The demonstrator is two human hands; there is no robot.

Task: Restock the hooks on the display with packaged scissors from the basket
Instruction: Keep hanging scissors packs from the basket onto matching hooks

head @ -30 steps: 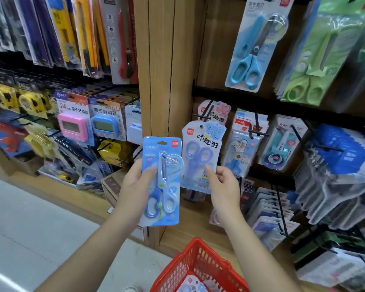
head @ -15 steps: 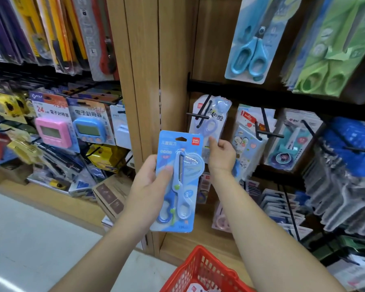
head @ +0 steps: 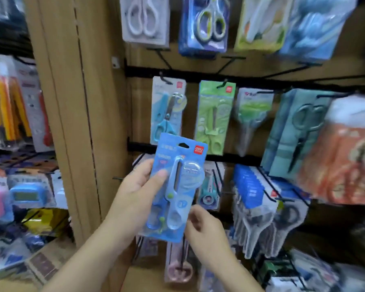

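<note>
Right hand (head: 200, 226) now at blue pack (head: 176, 186) (red-tagged).

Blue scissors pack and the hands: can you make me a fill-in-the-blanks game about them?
1. The left hand grips a scissors pack whose card is ___.
2. The logo square at that pack's top corner is ___.
3. On the display, the teal-handled scissors pack hangs right beside a ___ pack.
4. The right hand is by the held pack's ___ end (top or bottom).

Missing words: blue; red; green; bottom.
</note>
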